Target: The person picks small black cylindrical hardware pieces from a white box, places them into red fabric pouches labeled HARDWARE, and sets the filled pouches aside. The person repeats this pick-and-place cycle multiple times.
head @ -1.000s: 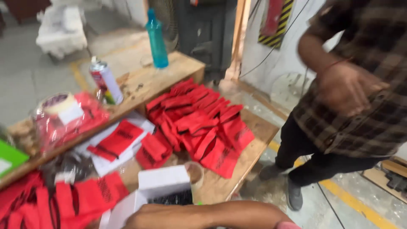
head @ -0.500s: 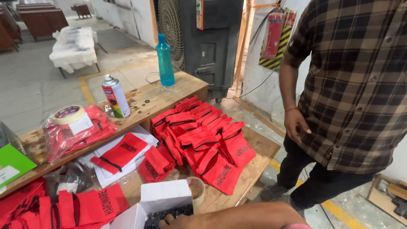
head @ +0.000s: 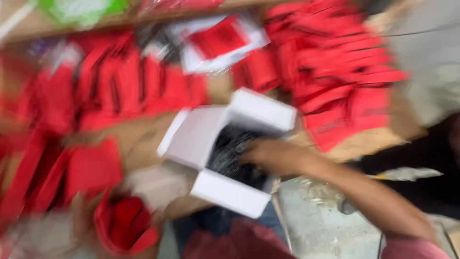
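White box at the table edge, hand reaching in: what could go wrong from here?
1. The white box sits by the near edge of the table; the right hand digging into its dark contents might nudge it off.
2. The left hand seems to hold a red pouch open below the edge; small parts could miss it and fall.
3. Heavy blur hides the fingers' grasp.

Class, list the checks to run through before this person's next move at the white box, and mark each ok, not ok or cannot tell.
1. White box open: ok.
2. Right hand reaches into the box, on the dark contents: ok.
3. Right hand grips a piece: cannot tell, blurred.
4. Left hand at the red pouch: ok.
5. Pouch mouth open: cannot tell.
6. Box resting flat on the table: cannot tell.
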